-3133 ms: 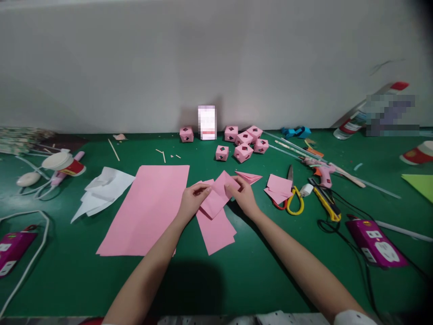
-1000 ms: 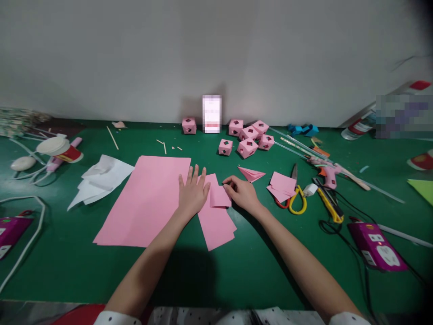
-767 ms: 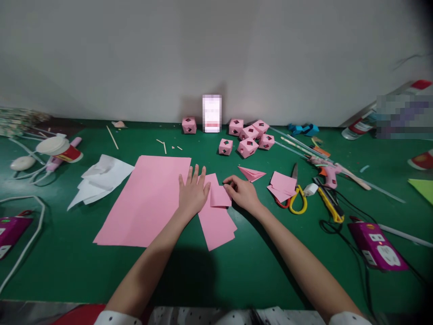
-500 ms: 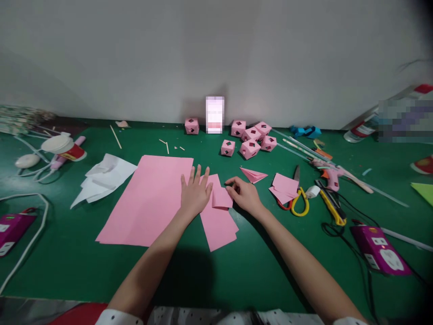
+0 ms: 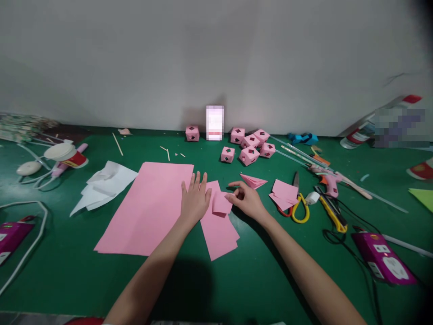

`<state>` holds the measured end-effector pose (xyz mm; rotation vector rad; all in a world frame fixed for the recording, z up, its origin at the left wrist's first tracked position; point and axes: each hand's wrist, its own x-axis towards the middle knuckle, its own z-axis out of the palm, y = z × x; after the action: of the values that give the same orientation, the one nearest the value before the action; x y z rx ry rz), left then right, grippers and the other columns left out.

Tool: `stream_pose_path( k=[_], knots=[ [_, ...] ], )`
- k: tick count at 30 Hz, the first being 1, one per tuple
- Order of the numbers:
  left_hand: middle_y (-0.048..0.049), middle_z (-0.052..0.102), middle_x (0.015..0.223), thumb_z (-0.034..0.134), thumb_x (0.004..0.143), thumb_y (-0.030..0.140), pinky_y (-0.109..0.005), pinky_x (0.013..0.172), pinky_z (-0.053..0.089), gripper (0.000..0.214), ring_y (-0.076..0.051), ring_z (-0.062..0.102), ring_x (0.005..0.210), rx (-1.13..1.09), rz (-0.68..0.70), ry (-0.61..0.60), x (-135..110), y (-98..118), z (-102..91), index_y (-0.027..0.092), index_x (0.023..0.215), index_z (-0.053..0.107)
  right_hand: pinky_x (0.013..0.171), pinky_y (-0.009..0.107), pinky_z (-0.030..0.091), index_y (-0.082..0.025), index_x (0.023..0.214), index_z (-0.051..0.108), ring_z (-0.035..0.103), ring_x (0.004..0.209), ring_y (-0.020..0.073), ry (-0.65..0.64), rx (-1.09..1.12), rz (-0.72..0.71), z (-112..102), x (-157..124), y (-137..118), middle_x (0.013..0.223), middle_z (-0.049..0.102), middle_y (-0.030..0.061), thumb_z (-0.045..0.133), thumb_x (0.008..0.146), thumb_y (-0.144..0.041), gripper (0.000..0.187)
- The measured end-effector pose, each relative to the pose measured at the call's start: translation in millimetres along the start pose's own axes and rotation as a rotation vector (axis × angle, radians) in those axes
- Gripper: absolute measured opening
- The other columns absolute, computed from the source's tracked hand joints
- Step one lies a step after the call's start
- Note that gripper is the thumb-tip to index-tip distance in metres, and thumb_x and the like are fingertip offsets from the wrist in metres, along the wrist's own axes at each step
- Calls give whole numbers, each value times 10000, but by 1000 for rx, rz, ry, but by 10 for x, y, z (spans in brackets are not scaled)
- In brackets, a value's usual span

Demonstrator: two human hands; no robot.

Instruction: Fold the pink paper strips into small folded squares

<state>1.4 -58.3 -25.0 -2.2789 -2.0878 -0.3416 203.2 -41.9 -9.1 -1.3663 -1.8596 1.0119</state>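
My left hand (image 5: 194, 203) lies flat with its fingers spread, over the inner edge of a large pink paper sheet (image 5: 149, 212) and the pink paper strips (image 5: 218, 241) beside it. A small pink paper square (image 5: 221, 204) rests on top of those strips, slightly lifted. At its right edge is my right hand (image 5: 249, 201), thumb on the paper and the other fingers curled, the index finger reaching out above. What the curled fingers do behind the edge is partly hidden. A folded pink paper piece (image 5: 253, 181) lies just beyond this hand.
Several pink paper cubes (image 5: 249, 155) stand near a lit phone (image 5: 215, 123) by the wall. To the right are small pink squares (image 5: 284, 194), scissors (image 5: 300, 210), a utility knife (image 5: 333, 212), a glue gun (image 5: 331, 180) and a purple power strip (image 5: 385, 259). Crumpled white paper (image 5: 104, 185) lies left.
The view has tilted up slightly, so everything sits lower. My right thumb now overlaps the small square's edge, with the index finger stretched farther from it. My left hand stays flat.
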Motion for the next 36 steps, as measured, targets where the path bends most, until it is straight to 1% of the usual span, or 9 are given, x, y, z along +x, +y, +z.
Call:
stream_pose_path(
  k=[5, 8, 12, 14, 16, 19, 25, 31, 36],
  knots=[
    [-140, 197, 1566, 212, 983, 346, -608, 1112, 195, 546, -283, 194, 1442, -18, -7, 14, 10, 8, -54, 147, 1490, 233, 536, 239, 382, -186, 1139, 543, 518, 546, 121, 81, 111, 45, 37, 68, 97, 686, 633, -23, 623, 793, -351, 391],
    [-92, 175, 1577, 178, 990, 323, -593, 1129, 172, 520, -248, 143, 1457, -27, 97, -12, -50, 37, -129, 181, 1484, 258, 549, 254, 406, -166, 1137, 539, 543, 562, 136, 141, 111, 61, 32, 120, 150, 675, 626, -11, 617, 794, -350, 397],
    [-111, 156, 1576, 188, 982, 447, -576, 1140, 165, 599, -252, 153, 1455, -36, 224, -111, -240, 53, -207, 142, 1498, 196, 561, 264, 425, -168, 1122, 551, 557, 567, 144, 161, 106, 65, 22, 140, 172, 665, 619, -10, 605, 805, -360, 375],
    [-123, 160, 1573, 210, 962, 521, -587, 1140, 150, 666, -263, 152, 1454, -28, 272, -135, -344, 39, -208, 138, 1505, 163, 566, 264, 430, -174, 1112, 557, 565, 580, 147, 165, 108, 63, 30, 135, 166, 677, 626, -6, 607, 806, -369, 366],
    [-122, 182, 1569, 224, 957, 533, -579, 1145, 140, 676, -260, 159, 1453, -19, 309, -135, -425, 21, -185, 156, 1511, 136, 571, 265, 432, -176, 1105, 562, 568, 589, 149, 175, 106, 66, 39, 125, 148, 692, 636, 0, 614, 803, -386, 371],
    [-118, 197, 1567, 229, 964, 507, -586, 1141, 141, 667, -263, 153, 1454, -4, 287, -114, -481, 12, -139, 158, 1516, 96, 567, 264, 429, -178, 1092, 567, 566, 582, 151, 171, 94, 85, 37, 84, 98, 679, 636, -2, 608, 807, -399, 364],
    [-107, 176, 1571, 221, 973, 487, -590, 1136, 143, 646, -259, 168, 1451, -31, 263, -112, -473, 41, -125, 162, 1516, 89, 563, 262, 423, -196, 1132, 547, 552, 552, 146, 85, 33, 90, -2, -62, 14, 621, 599, -30, 564, 834, -343, 333],
    [-118, 216, 1559, 260, 967, 492, -593, 1128, 166, 665, -272, 204, 1440, -60, 278, -68, -472, 32, -112, 168, 1517, 75, 551, 271, 427, -212, 1150, 530, 545, 551, 158, 90, 18, 66, 14, -106, 50, 622, 573, -27, 545, 853, -347, 327],
    [-126, 256, 1547, 291, 962, 482, -588, 1122, 185, 667, -284, 249, 1424, -64, 287, -39, -467, 31, -108, 176, 1518, 86, 528, 269, 431, -216, 1162, 520, 551, 534, 157, 85, 45, 86, 0, -171, 53, 622, 568, -25, 540, 864, -373, 337]
  ],
)
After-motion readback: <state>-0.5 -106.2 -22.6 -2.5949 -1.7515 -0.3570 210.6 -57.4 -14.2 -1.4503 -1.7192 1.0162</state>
